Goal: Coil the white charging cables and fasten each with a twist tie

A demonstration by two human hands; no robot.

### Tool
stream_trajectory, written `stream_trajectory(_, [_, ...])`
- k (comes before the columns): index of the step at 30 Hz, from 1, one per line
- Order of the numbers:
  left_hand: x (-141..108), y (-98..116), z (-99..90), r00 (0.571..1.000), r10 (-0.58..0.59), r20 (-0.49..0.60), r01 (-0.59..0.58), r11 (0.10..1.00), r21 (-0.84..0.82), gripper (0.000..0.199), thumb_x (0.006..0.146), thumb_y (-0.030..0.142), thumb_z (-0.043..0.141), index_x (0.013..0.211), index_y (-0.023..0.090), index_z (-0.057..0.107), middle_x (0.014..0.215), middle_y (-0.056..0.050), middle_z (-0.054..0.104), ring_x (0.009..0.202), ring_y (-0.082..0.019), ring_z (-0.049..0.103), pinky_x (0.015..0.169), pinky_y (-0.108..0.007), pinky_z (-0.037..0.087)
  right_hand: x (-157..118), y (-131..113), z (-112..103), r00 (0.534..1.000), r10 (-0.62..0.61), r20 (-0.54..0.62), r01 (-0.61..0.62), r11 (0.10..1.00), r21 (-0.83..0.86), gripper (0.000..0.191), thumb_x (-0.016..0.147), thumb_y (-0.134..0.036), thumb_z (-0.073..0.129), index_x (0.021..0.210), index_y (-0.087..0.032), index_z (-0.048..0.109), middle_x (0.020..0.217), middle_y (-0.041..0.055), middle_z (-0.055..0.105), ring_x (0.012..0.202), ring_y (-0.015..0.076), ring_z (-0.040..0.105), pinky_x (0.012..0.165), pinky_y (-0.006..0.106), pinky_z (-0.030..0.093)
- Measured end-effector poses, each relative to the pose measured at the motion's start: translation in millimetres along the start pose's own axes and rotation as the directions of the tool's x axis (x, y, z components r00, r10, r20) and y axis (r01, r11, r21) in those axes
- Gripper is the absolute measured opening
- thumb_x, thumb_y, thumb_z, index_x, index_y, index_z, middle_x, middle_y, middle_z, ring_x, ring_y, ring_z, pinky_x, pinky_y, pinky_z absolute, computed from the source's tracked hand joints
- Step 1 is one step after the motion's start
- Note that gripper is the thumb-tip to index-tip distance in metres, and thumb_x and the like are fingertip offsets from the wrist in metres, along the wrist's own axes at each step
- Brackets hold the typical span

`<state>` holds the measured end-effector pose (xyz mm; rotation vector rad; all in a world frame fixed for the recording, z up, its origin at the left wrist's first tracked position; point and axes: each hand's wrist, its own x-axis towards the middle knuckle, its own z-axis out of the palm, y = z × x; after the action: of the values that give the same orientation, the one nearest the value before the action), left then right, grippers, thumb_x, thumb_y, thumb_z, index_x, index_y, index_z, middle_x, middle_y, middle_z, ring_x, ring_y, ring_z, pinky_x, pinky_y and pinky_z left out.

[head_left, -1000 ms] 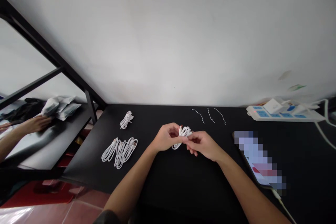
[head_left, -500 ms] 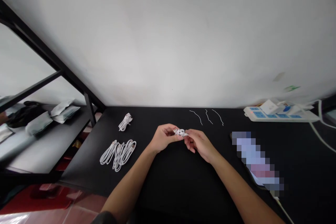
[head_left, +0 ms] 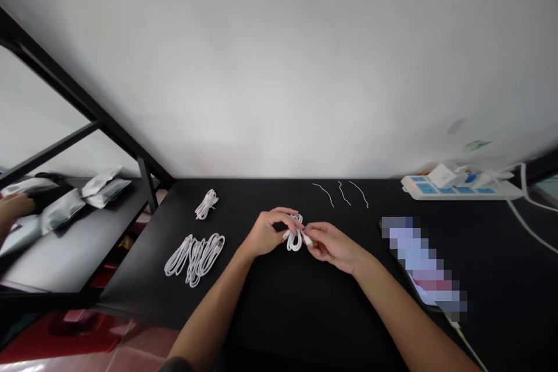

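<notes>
A coiled white charging cable (head_left: 295,241) is held between my two hands above the black table (head_left: 270,314). My left hand (head_left: 270,233) grips the coil from the left, its fingers closed over the upper part. On the other side my right hand (head_left: 333,246) pinches the cable near a white connector (head_left: 307,240) with thumb and fingertips. Farther back on the table lie three thin white twist ties (head_left: 344,193). To the left rest a small bundled white cable (head_left: 206,204) and several looser white cable coils (head_left: 196,258).
On the right are a phone (head_left: 421,267), pixelated, with a cord, and a white power strip (head_left: 462,189) with plugs against the wall. Past a black metal frame (head_left: 146,183) on the left, another table holds plastic packets (head_left: 63,209); another person's hand (head_left: 16,209) reaches in there.
The cable bundle has turned between my hands, so its loops now hang upright with the connector showing on the right. The other person's hand has come farther into view on the left.
</notes>
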<state>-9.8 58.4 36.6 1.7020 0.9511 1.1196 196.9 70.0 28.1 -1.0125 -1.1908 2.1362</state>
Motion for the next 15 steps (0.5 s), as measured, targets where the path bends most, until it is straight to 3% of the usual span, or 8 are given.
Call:
stream_trajectory(2, [1, -3, 3.5, 0.992, -0.112, -0.062, 0.107, 0.991, -0.078, 0.017, 0.077, 0.028, 0.082, 0.084, 0.018, 0.072, 0.093, -0.009, 0.078, 0.095, -0.024, 0.072, 0.087, -0.036, 0.055, -2, -3, 1, 0.974, -0.212, -0.085, 0.184, 0.949, -0.255, 0.028, 0.082, -0.043, 0.069, 0.071, -0.018, 0.061, 0.063, -0.0004, 0.055, 0.051, 0.0091, 0.045, 0.044, 0.021, 0.029])
stream_trajectory(5, [2, -7, 10.5, 0.941, -0.321, -0.102, 0.288, 0.923, -0.254, 0.036, 0.071, 0.034, 0.088, 0.095, 0.015, 0.068, 0.082, -0.005, 0.076, 0.071, -0.017, 0.070, 0.069, -0.027, 0.055, -5, -7, 1, 0.840, -0.541, -0.044, 0.383, 0.648, -0.659, 0.023, 0.089, -0.035, 0.061, 0.071, -0.021, 0.063, 0.068, 0.0007, 0.056, 0.060, 0.0131, 0.049, 0.055, 0.027, 0.039])
stream_trajectory(7, [3, -8, 13.7, 0.888, -0.455, -0.069, 0.396, 0.831, -0.390, 0.041, 0.068, 0.036, 0.090, 0.095, 0.013, 0.068, 0.075, -0.003, 0.073, 0.063, -0.014, 0.067, 0.062, -0.024, 0.053, -6, -7, 1, 0.753, -0.656, 0.052, 0.437, 0.439, -0.785, 0.022, 0.093, -0.029, 0.055, 0.075, -0.022, 0.066, 0.072, 0.0018, 0.058, 0.063, 0.0147, 0.051, 0.060, 0.029, 0.042])
stream_trajectory(9, [3, -7, 14.3, 0.834, -0.551, 0.021, 0.477, 0.702, -0.528, 0.041, 0.067, 0.037, 0.091, 0.092, 0.011, 0.070, 0.072, -0.002, 0.070, 0.060, -0.012, 0.065, 0.062, -0.023, 0.053, -6, -6, 1, 0.696, -0.709, 0.119, 0.468, 0.321, -0.823, 0.023, 0.095, -0.027, 0.052, 0.081, -0.024, 0.070, 0.076, 0.0034, 0.062, 0.067, 0.0167, 0.055, 0.065, 0.031, 0.046])
stream_trajectory(12, [2, -3, 11.8, 0.804, -0.568, 0.175, 0.526, 0.542, -0.655, 0.040, 0.071, 0.035, 0.089, 0.096, 0.011, 0.070, 0.077, -0.004, 0.070, 0.066, -0.013, 0.068, 0.070, -0.027, 0.057, -5, -2, 4, 0.635, -0.764, 0.114, 0.502, 0.296, -0.813, 0.021, 0.095, -0.027, 0.054, 0.086, -0.025, 0.072, 0.082, 0.0051, 0.068, 0.072, 0.0185, 0.061, 0.070, 0.034, 0.050])
stream_trajectory(15, [0, 1, 9.4, 0.830, -0.511, 0.224, 0.506, 0.518, -0.690, 0.044, 0.074, 0.034, 0.088, 0.107, 0.015, 0.067, 0.086, -0.006, 0.072, 0.073, -0.017, 0.072, 0.073, -0.031, 0.059, -4, 1, 8, 0.635, -0.772, -0.007, 0.515, 0.430, -0.741, 0.017, 0.093, -0.031, 0.060, 0.085, -0.024, 0.072, 0.081, 0.0051, 0.069, 0.066, 0.0167, 0.060, 0.063, 0.031, 0.050])
